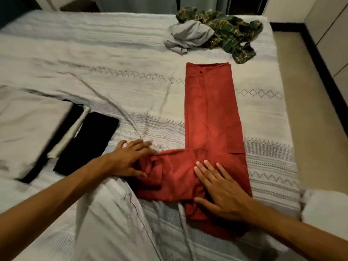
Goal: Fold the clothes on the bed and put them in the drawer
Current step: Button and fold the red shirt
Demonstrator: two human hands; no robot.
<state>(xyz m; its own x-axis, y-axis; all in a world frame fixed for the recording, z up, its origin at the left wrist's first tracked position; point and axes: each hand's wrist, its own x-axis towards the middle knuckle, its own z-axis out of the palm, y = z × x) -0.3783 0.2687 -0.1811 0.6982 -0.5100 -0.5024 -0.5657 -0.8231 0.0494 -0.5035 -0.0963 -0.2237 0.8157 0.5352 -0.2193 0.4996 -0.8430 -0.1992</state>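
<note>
On the far left of the bed lies a pale grey folded cloth. Just beside it is a folded black garment, with a thin cream strip between the two. These are blurry, so I cannot tell what kind of clothes they are.

Next comes the left hand. It rests at the end of the red shirt's sleeve, which sticks out to the left. Its fingers are spread and mostly straight, reaching over the white bedspread, and its thumb lies on the bunched red cloth. It presses down and does not grab.

In the middle is the red shirt. It lies flat on the bed in a long narrow strip, with a row of buttons running down it. The far end points away from the person and the near end is by the hands.

The right hand lies flat on the near part of the red shirt, palm down. Its fingers are straight and spread, holding nothing, only pressing the cloth.

Far off, near the top right of the bed, sits a crumpled pile: a grey garment touching a green plaid shirt. To the right of the bed is the tan floor.
</note>
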